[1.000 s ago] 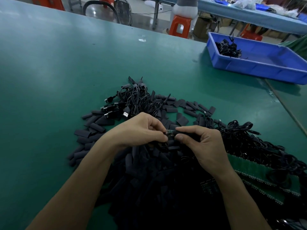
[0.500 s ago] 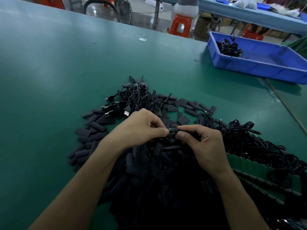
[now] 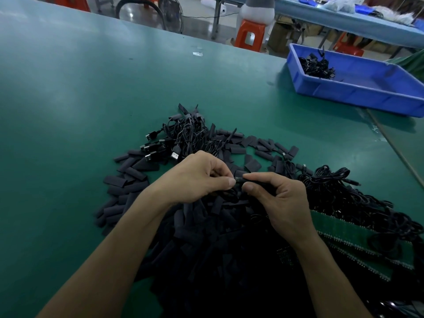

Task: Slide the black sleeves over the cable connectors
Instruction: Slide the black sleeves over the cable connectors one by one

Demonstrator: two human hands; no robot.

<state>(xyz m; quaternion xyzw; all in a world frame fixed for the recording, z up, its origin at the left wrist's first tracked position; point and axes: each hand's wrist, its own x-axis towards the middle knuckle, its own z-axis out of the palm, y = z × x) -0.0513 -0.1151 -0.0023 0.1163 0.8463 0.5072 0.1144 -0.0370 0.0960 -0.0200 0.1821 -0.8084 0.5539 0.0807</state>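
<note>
Above a big heap of loose black sleeves point(image 3: 128, 171), my left hand point(image 3: 197, 177) and my right hand point(image 3: 277, 200) meet fingertip to fingertip. My right thumb and forefinger pinch a black sleeve point(image 3: 257, 182). A small connector tip point(image 3: 238, 180) shows between the two hands, pinched by my left thumb and forefinger. Its cable is hidden under my hands. A bundle of black cables with USB plugs point(image 3: 183, 138) lies just beyond my left hand.
More tangled black cables point(image 3: 339, 193) lie to the right on green circuit-board strips point(image 3: 344, 232). A blue bin point(image 3: 367, 92) holding several cables stands at the far right. Orange stools and another table stand beyond the green table's far edge.
The gap between my fingertips has narrowed, so less of the connector shows. Both hands stay in the same spot over the heap.
</note>
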